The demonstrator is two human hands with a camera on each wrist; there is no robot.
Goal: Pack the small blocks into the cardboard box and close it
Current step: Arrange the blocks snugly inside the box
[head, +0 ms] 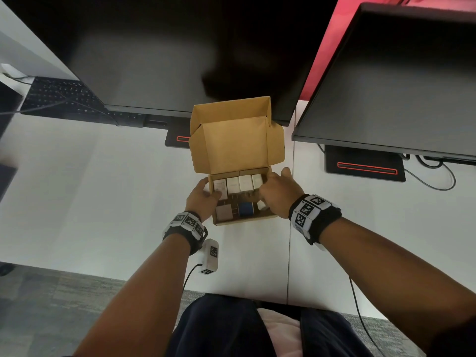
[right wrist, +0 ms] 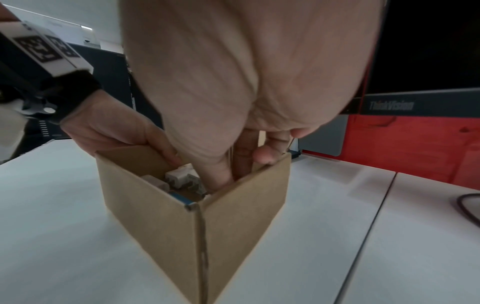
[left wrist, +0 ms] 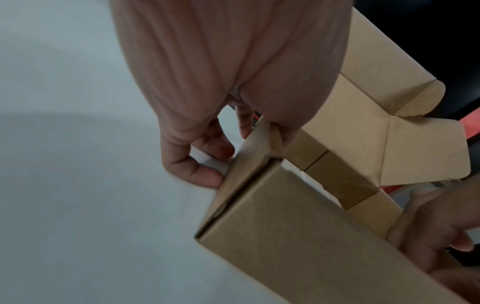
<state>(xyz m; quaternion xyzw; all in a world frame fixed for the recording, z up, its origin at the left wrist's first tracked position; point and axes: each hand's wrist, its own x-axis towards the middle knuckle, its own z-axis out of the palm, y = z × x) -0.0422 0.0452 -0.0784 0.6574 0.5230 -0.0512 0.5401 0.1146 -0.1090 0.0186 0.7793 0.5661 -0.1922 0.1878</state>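
Presently, the keyboard [head: 61, 97] lies at the far left edge of the table [head: 103, 202], partly under the left monitor [head: 164, 52]. My left hand [head: 202, 195] grips the left wall of the cardboard box [head: 242, 220]: the thumb hooks over the rim into the interior, and the fingers [left wrist: 205, 174] curl against the outer face. The box stands near the middle of the table, lid [head: 234, 145] raised upright at the far side. Inside, a row of white blocks [head: 239, 183] lines the far wall; a grey block [head: 224, 212] and a blue block [head: 246, 208] sit along the near wall. My right hand [head: 279, 193] reaches over the right wall into the box, fingers [right wrist: 219, 174] pointing down among the blocks at the right side, thumb resting outside the far right corner. I cannot tell whether these fingers hold a block. The right monitor [head: 401, 81] overhangs the far right edge.
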